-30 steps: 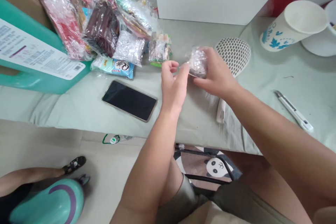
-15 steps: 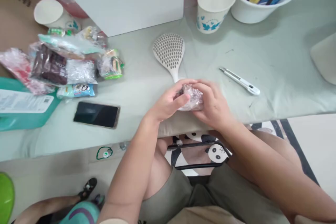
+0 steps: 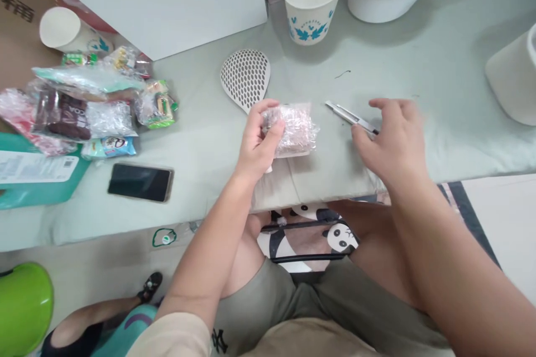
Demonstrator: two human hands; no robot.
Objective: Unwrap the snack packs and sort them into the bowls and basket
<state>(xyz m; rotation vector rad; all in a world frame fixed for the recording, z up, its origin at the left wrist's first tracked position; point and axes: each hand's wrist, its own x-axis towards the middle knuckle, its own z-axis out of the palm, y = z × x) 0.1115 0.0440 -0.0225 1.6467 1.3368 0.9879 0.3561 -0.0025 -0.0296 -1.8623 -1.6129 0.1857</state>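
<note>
My left hand grips a small block-shaped package in crinkly see-through plastic wrap, thumb on top, above the table's near part. What is inside the wrap cannot be made out. Over the handle of a white utility knife hovers my right hand, fingers apart and slightly blurred. Its thumb overlaps the knife's handle; whether they touch is unclear. The knife lies on the table, its tip toward the far left. Behind the package lies a pale perforated skimmer, its handle mostly hidden by my left hand.
At left are a phone, several wrapped snacks, a teal pack and a tipped paper cup. A white box, a paper cup and a white tub stand behind. Another person's arm shows lower left.
My right hand has let go of the package and moved right to the utility knife. The package stays in my left hand, now more exposed. The view has shifted slightly.
</note>
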